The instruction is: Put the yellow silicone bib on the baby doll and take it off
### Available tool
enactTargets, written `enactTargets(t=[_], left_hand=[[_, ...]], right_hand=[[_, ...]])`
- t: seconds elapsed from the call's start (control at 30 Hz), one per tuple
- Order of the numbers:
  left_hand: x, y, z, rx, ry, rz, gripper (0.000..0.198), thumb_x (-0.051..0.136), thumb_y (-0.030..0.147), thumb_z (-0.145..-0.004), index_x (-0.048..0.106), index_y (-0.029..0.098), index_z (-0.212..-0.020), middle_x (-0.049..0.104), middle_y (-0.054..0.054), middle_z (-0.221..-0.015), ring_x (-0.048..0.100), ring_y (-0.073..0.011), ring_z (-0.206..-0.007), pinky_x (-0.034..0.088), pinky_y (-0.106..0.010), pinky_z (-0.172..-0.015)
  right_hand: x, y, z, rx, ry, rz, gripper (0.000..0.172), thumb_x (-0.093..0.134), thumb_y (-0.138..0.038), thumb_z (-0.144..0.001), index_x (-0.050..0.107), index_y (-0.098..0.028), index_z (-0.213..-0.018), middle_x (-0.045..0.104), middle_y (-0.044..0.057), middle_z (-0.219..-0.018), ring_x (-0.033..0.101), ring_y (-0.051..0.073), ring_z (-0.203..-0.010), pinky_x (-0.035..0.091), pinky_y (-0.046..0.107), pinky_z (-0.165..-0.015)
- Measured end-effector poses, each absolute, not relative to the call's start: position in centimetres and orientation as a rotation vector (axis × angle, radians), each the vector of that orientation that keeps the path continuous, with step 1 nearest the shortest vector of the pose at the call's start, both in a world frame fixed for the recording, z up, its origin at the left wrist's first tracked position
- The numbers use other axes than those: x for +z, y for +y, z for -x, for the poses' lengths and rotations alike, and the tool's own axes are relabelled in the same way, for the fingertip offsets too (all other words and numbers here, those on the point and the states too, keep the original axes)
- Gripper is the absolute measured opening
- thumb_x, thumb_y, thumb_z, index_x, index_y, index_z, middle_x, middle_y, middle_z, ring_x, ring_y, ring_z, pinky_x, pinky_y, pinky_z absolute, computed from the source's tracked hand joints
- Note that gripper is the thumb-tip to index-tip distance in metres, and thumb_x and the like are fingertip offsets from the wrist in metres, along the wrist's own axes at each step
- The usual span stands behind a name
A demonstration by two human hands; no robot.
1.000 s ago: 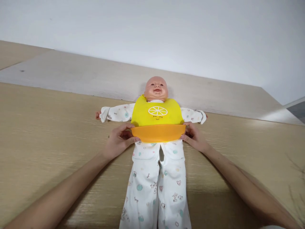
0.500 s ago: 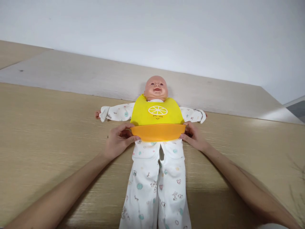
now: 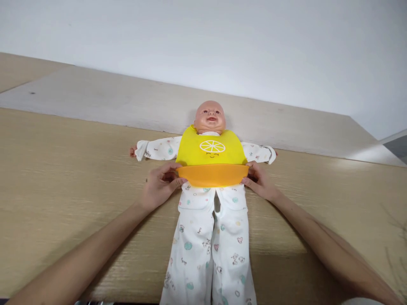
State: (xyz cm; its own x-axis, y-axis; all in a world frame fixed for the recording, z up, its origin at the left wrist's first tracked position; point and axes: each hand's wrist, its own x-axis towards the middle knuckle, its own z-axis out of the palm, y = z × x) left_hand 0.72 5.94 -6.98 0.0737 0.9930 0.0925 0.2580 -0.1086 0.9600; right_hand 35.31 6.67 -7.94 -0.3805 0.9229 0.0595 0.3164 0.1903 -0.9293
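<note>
A baby doll (image 3: 210, 116) lies on its back with its arms spread, dressed in white printed clothes (image 3: 193, 241). Over its chest lies a yellow bib (image 3: 190, 148) with a white citrus slice on it and an orange catch pocket (image 3: 213, 176) along its lower edge. My left hand (image 3: 160, 184) is closed on the left end of the pocket, thumb in front and fingers partly hidden behind. At the pocket's right end, my right hand (image 3: 259, 182) pinches the bib in the same way.
The doll rests on a wood-grain tabletop (image 3: 79, 169). Behind its head runs a pale grey board (image 3: 127, 97), with a white wall (image 3: 222, 42) beyond. Thin dark twig-like marks show at the right edge.
Both hands keep their hold at the two ends of the bib's pocket. The view has shifted very slightly; otherwise the doll and bib look the same.
</note>
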Motion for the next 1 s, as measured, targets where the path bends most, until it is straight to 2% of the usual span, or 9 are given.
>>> enactTargets(t=[0.3, 0.4, 0.53, 0.63, 0.7, 0.73, 0.83, 0.93, 1.0], left_hand=[[-6.2, 6.3, -0.8, 1.048, 1.236, -1.528, 0.048, 0.079, 0.051, -0.069, 0.065, 0.015, -0.099, 0.067, -0.004, -0.077, 0.061, -0.015, -0.063, 0.054, -0.027, -0.059], [-5.6, 6.8, -0.3, 1.002, 1.136, -1.52, 0.045, 0.082, 0.047, -0.067, 0.065, 0.016, -0.095, 0.068, -0.005, -0.084, 0.063, -0.0149, -0.069, 0.055, -0.026, -0.063], [-5.0, 7.2, 0.7, 0.91, 0.973, -1.431, 0.044, 0.086, 0.038, -0.066, 0.068, 0.018, -0.1, 0.069, -0.005, -0.088, 0.066, -0.0165, -0.077, 0.057, -0.029, -0.07], [-4.5, 7.2, 1.3, 0.888, 0.981, -1.345, 0.042, 0.085, 0.038, -0.069, 0.071, 0.019, -0.103, 0.069, -0.006, -0.083, 0.065, -0.0167, -0.074, 0.054, -0.027, -0.065], [-3.9, 7.4, 1.8, 0.932, 1.047, -1.363, 0.038, 0.082, 0.042, -0.071, 0.073, 0.019, -0.1, 0.069, -0.005, -0.079, 0.061, -0.0147, -0.067, 0.051, -0.025, -0.061], [-3.6, 7.6, 2.0, 0.973, 1.081, -1.404, 0.036, 0.081, 0.044, -0.073, 0.074, 0.019, -0.098, 0.069, -0.005, -0.08, 0.059, -0.013, -0.063, 0.049, -0.025, -0.06], [-2.3, 8.9, 2.5, 1.126, 1.183, -1.473, 0.035, 0.072, 0.045, -0.082, 0.074, 0.013, -0.093, 0.069, -0.006, -0.084, 0.055, -0.0104, -0.064, 0.045, -0.023, -0.061], [-0.8, 11.1, 2.1, 1.279, 1.218, -1.317, 0.034, 0.06, 0.036, -0.091, 0.066, 0.003, -0.096, 0.067, -0.007, -0.088, 0.061, -0.0125, -0.078, 0.046, -0.025, -0.077], [-0.1, 13.2, 1.2, 1.332, 1.154, -1.2, 0.031, 0.056, 0.031, -0.093, 0.061, 0.001, -0.099, 0.067, -0.006, -0.092, 0.065, -0.0158, -0.088, 0.046, -0.03, -0.09]], right_hand=[[-7.4, 6.7, -34.9, 1.168, -1.848, 1.148, 0.045, 0.066, -0.055, -0.087, 0.04, -0.021, -0.101, 0.051, -0.004, -0.071, 0.046, 0.008, -0.061, 0.034, 0.02, -0.055], [-7.1, 6.7, -34.8, 1.172, -1.834, 1.097, 0.044, 0.068, -0.05, -0.086, 0.041, -0.02, -0.104, 0.047, -0.006, -0.066, 0.042, 0.007, -0.056, 0.031, 0.019, -0.053], [-6.5, 6.9, -35.0, 1.283, -1.796, 1.012, 0.046, 0.071, -0.048, -0.084, 0.043, -0.02, -0.106, 0.047, -0.006, -0.067, 0.044, 0.006, -0.058, 0.035, 0.017, -0.055], [-5.7, 6.8, -35.6, 1.428, -1.739, 1.019, 0.059, 0.07, -0.051, -0.084, 0.04, -0.022, -0.125, 0.054, -0.004, -0.073, 0.052, 0.008, -0.062, 0.041, 0.018, -0.056], [-4.9, 6.7, -35.9, 1.424, -1.692, 1.081, 0.069, 0.068, -0.053, -0.085, 0.035, -0.022, -0.137, 0.058, -0.003, -0.072, 0.053, 0.009, -0.06, 0.04, 0.017, -0.051], [-4.6, 6.7, -36.1, 1.386, -1.669, 1.114, 0.069, 0.067, -0.054, -0.086, 0.037, -0.021, -0.138, 0.058, -0.003, -0.069, 0.051, 0.009, -0.056, 0.038, 0.017, -0.048], [-3.3, 7.3, -36.5, 1.203, -1.566, 1.198, 0.052, 0.064, -0.057, -0.086, 0.055, -0.017, -0.118, 0.056, -0.003, -0.061, 0.047, 0.007, -0.048, 0.035, 0.017, -0.045], [-2.3, 9.3, -36.4, 1.055, -1.361, 1.285, 0.037, 0.068, -0.049, -0.083, 0.062, -0.014, -0.092, 0.062, 0.002, -0.068, 0.058, 0.009, -0.058, 0.042, 0.018, -0.051], [-1.7, 11.5, -36.1, 1.042, -1.197, 1.336, 0.028, 0.071, -0.038, -0.081, 0.062, -0.012, -0.086, 0.067, 0.006, -0.078, 0.065, 0.012, -0.069, 0.05, 0.019, -0.059]])
